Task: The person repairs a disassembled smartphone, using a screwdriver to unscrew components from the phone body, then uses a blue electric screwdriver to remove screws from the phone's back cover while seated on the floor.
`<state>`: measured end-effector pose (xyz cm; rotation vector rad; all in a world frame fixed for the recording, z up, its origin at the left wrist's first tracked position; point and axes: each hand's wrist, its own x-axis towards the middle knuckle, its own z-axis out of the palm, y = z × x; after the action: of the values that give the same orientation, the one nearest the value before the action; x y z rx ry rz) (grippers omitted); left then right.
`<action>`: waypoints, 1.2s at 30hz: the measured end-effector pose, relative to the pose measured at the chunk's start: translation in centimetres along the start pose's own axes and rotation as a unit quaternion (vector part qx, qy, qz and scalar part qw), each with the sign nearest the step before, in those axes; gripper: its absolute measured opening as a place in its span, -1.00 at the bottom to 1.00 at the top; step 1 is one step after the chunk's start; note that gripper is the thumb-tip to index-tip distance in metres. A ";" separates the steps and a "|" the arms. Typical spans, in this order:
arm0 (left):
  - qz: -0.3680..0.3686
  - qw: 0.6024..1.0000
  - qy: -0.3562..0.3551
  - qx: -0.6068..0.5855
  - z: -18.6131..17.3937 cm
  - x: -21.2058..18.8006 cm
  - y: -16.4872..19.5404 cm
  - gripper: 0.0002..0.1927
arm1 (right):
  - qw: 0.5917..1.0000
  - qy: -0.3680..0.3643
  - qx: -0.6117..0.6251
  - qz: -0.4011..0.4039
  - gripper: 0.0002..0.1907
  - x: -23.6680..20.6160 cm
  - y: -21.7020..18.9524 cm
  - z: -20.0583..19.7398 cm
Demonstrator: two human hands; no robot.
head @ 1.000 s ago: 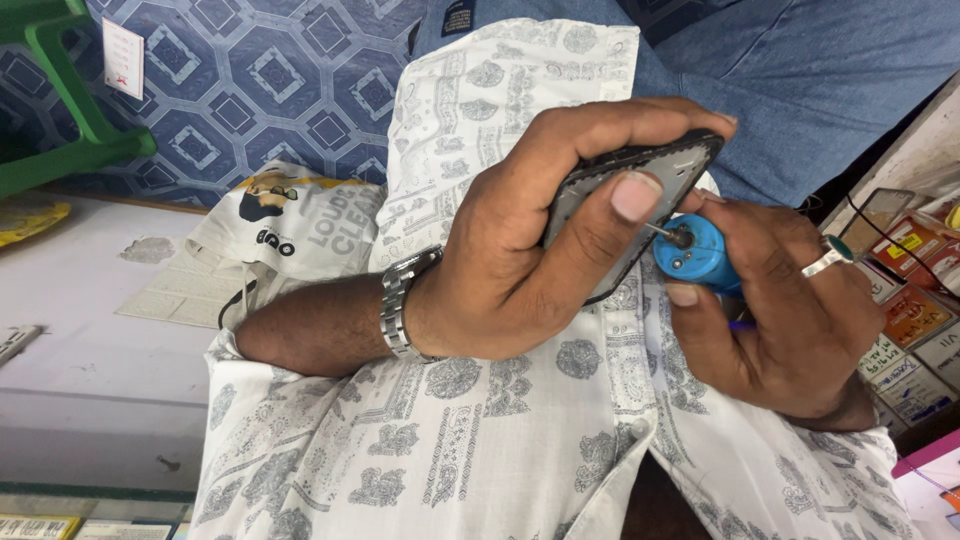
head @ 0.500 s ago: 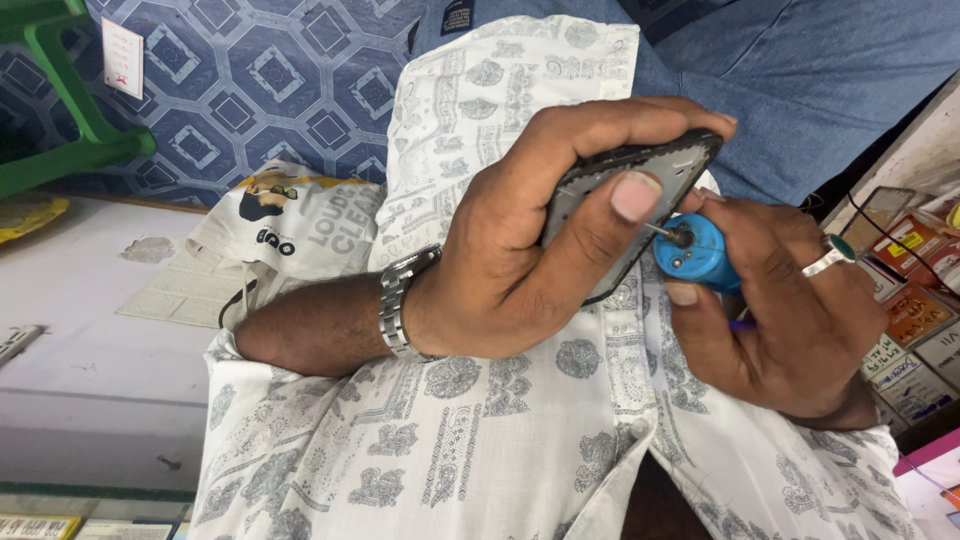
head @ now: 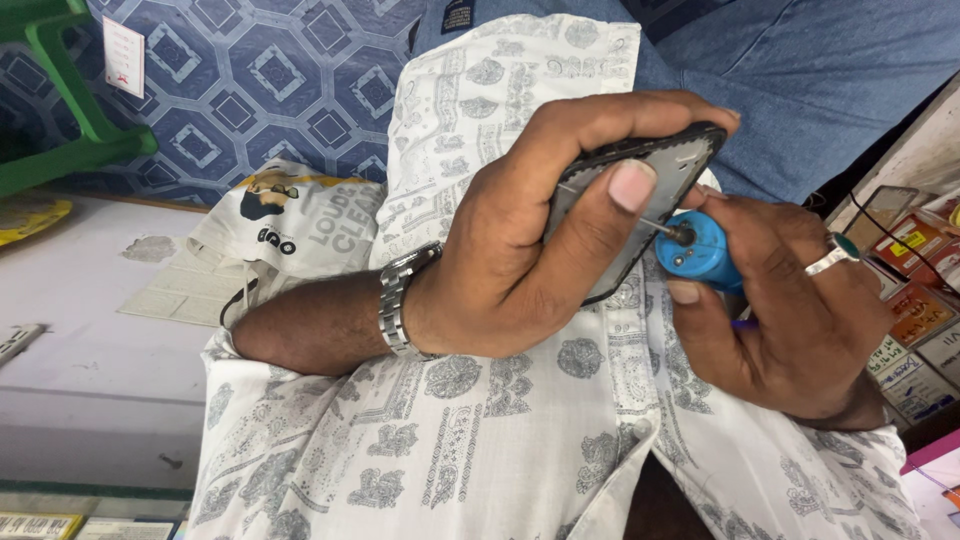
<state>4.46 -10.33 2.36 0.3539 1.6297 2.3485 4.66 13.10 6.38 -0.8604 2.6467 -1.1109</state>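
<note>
Two bare hands are seen at work over a lap covered by a white patterned shirt (head: pixel 480 440). A dark-framed phone body (head: pixel 640 200) is grasped in the left hand (head: pixel 520 250), fingers wrapped over its upper edge and the thumb (head: pixel 620 195) pressed flat across its open grey inner face. The phone is held tilted, above the lap and clear of the counter. A steel wristwatch (head: pixel 400 300) is worn on the left wrist. A blue-handled screwdriver (head: pixel 705 250) is gripped in the right hand (head: pixel 790 320), closed about the handle with thumb and fingers. Its thin metal shaft is pointed into the phone's inner face, close beside the left thumb tip; whether the tip is seated in a screw cannot be told. A silver ring (head: pixel 835 258) is noted on a finger of the right hand. A printed plastic bag (head: pixel 300 215) is lying on the pale counter (head: pixel 90 360) to the left. Small coloured boxes (head: pixel 915 300) are stacked at the right edge.
</note>
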 end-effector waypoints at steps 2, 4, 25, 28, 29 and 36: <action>-0.003 1.000 -0.002 0.001 0.0 0.0 0.1 -0.77 | 1.000 0.000 -0.004 0.002 -0.59 0.0 0.0 0.0; -0.004 1.000 -0.003 0.004 0.0 0.0 0.1 -0.77 | 1.000 0.005 -0.003 0.006 -0.59 -0.1 -0.1 0.1; 0.013 1.000 0.004 0.017 0.1 0.0 -0.4 -0.74 | 1.000 0.008 0.013 0.001 -0.59 0.0 0.0 0.3; -0.001 1.000 0.005 0.022 0.2 -0.3 -0.2 -0.74 | 1.000 0.006 0.006 0.002 -0.59 0.1 0.0 0.3; -0.004 1.000 0.005 0.023 0.2 -0.3 -0.2 -0.74 | 1.000 0.004 0.003 0.004 -0.60 0.1 -0.1 0.2; -0.005 1.000 0.001 0.022 0.0 -0.2 -0.1 -0.74 | 1.000 0.005 -0.010 -0.013 -0.60 0.4 0.0 -0.1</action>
<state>4.62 -10.35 2.24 0.3514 1.6817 2.3105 4.29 12.96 6.46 -0.8993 2.6658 -1.0992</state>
